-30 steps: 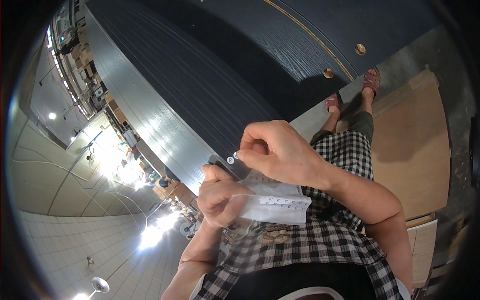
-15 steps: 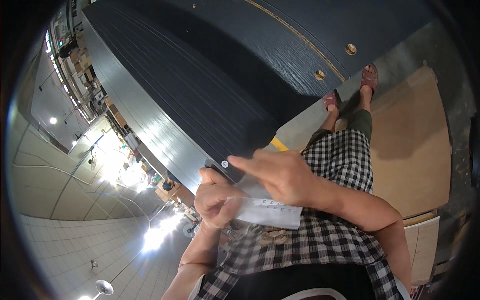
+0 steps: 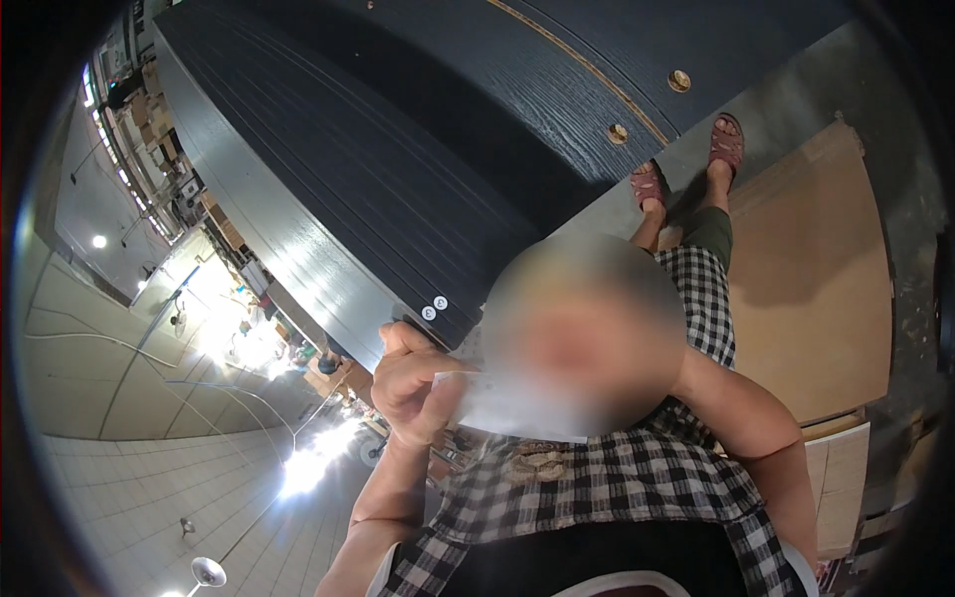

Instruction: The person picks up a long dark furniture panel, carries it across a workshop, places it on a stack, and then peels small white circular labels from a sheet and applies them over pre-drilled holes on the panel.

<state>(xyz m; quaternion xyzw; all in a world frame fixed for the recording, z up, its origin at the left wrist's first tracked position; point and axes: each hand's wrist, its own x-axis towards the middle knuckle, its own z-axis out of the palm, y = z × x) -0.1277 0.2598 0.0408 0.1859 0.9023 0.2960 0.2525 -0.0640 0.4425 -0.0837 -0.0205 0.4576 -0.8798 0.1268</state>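
Observation:
My left hand is closed on a sheet of small stickers, pinching its left end between thumb and fingers. Beside its fingertips, at the near corner of a stack of dark panels, two small round white stickers sit side by side on the dark surface. A blurred patch covers my right hand, which is over the sheet's right part. Its fingers cannot be made out, nor whether anything is in them.
Dark panels with round holes lie ahead. To the right, a large brown cardboard sheet lies on the floor. Stacked cartons and bright lamps show at far left. A checked apron covers my front.
A second round sticker now shows beside the first on the panel corner. My right hand has drawn back from there to over the sheet, which my left hand still holds.

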